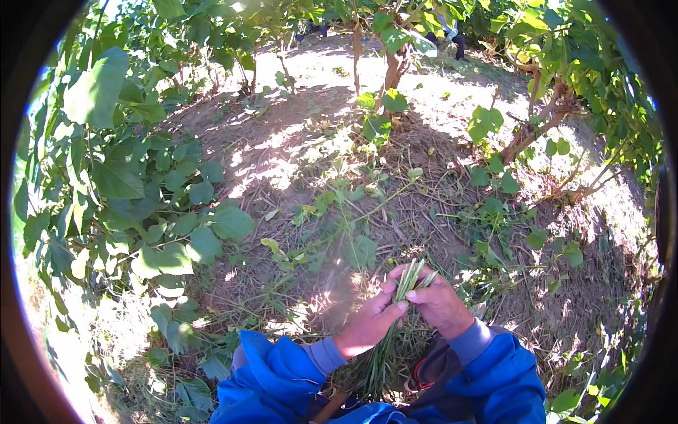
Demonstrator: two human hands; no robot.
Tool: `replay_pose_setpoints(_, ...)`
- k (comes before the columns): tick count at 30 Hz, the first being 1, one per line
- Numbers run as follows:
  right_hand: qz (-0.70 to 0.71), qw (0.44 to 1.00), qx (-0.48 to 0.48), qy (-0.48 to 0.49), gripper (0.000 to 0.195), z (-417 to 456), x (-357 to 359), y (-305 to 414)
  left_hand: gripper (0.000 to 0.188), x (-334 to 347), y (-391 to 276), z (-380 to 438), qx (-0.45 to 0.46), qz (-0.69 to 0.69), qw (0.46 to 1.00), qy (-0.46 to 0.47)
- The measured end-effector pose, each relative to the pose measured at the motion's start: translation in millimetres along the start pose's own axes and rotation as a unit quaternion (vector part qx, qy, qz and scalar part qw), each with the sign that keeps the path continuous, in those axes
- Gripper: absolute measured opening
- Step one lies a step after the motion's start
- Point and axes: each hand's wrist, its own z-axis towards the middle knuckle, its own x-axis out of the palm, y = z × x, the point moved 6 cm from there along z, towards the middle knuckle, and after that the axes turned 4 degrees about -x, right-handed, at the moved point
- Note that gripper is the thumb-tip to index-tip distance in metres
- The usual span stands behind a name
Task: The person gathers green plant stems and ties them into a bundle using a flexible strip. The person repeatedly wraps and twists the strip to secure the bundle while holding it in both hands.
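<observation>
A bundle of long green grass stalks (407, 281) is held between my two hands, in front of my lap. My left hand (373, 318) grips it from the left, its thumb pressed along the stems. From the right, my right hand (439, 305) closes around the same stalks with its thumb near the left one. The pale stalk ends poke up above the fingers. Below the hands the darker blades (376, 365) hang down between my blue sleeves. Part of the bundle is hidden behind the fingers.
Broad-leaved bushes (175, 212) crowd the left side. Woody trunks (394, 69) (540, 122) stand ahead and to the right. Dry stalks and weeds litter the soil (413, 228). A wooden handle (329, 407) lies by my lap. Partly hidden by leaves, a person (456, 42) is far back.
</observation>
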Motion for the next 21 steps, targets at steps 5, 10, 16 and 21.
replay_pose_setpoints(5,0.006,1.0,0.018,-0.01,0.047,-1.2,3.8,1.8,0.04,-0.4,16.7,5.6,0.004,-0.017,1.0,0.013)
replay_pose_setpoints(10,-0.011,0.999,-0.029,0.018,0.049,3.9,-4.0,-6.4,0.041,0.4,24.4,6.0,0.012,-0.019,0.999,0.025)
replay_pose_setpoints(16,0.0,0.999,-0.035,-0.025,0.053,5.6,-0.8,1.1,0.036,-4.8,0.3,3.1,0.036,0.015,0.998,-0.047)
replay_pose_setpoints(21,-0.034,0.997,-0.027,-0.062,0.058,7.3,-7.6,-0.5,0.032,-31.6,6.1,15.3,0.042,-0.059,0.988,-0.136)
